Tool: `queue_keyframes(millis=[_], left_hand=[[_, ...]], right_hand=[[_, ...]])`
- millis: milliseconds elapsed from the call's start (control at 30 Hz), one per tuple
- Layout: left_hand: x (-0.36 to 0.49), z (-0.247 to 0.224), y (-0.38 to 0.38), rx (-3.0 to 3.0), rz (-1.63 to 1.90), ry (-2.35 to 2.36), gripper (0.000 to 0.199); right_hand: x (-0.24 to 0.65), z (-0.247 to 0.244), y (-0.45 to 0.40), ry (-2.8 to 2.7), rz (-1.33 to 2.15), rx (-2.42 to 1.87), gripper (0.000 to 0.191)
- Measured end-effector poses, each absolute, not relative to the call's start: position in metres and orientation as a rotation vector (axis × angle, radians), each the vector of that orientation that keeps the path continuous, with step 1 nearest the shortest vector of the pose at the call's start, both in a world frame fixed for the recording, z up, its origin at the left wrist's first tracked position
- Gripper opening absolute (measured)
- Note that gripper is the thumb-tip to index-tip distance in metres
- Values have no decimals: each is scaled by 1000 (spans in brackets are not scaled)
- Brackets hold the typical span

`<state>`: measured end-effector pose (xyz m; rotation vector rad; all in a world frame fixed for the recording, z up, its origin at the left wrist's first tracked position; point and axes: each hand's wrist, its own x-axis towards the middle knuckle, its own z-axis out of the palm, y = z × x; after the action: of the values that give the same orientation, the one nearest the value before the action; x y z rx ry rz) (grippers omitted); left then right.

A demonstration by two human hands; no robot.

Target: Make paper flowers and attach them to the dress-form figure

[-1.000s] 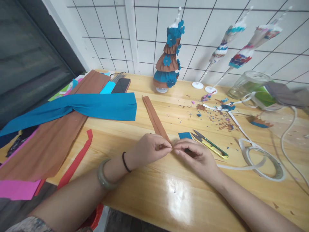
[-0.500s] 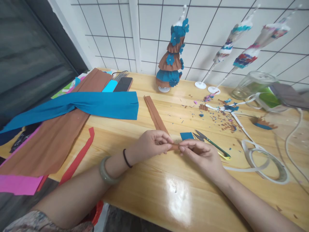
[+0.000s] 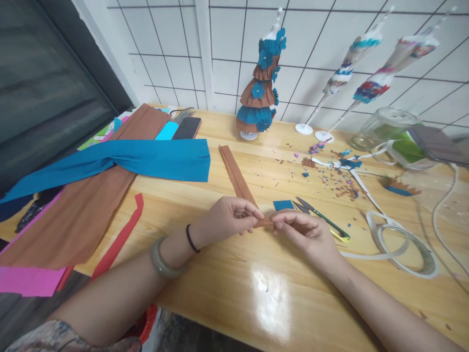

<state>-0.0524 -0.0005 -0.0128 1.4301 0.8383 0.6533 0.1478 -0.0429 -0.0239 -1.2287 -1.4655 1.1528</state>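
Between my two hands is the near end of a long brown crepe paper strip, which runs away from me over the wooden table. My left hand pinches it from the left, thumb against the fingers. From the right, my right hand pinches the tip between thumb and forefinger. Only a short piece of the strip shows between the fingertips. Just beyond my right fingers lies a small blue paper piece, with green-handled thread snips beside it, their blades towards the blue piece.
Blue crepe paper lies over a wide brown sheet on the left, near a phone. A blue-and-brown paper dress form stands at the back. Paper scraps, a glass jar and a tape roll are on the right.
Both hands stay almost in place, still pinching the brown strip. The fingertips have shifted only very slightly, and nothing else has visibly moved.
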Motion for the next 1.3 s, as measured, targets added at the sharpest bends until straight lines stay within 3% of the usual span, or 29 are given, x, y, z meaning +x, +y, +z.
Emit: queue_keyframes(millis=[633, 900, 1300], left_hand=[[-49, -13, -3, 1614, 684, 885, 17], [-52, -13, -1, 2075, 634, 905, 17], [-52, -13, 0, 2073, 656, 868, 16]], right_hand=[[144, -33, -43, -1509, 1089, -1179, 12], [143, -38, -45, -1706, 826, -1127, 27], [140, -31, -45, -1828, 694, -1103, 24]])
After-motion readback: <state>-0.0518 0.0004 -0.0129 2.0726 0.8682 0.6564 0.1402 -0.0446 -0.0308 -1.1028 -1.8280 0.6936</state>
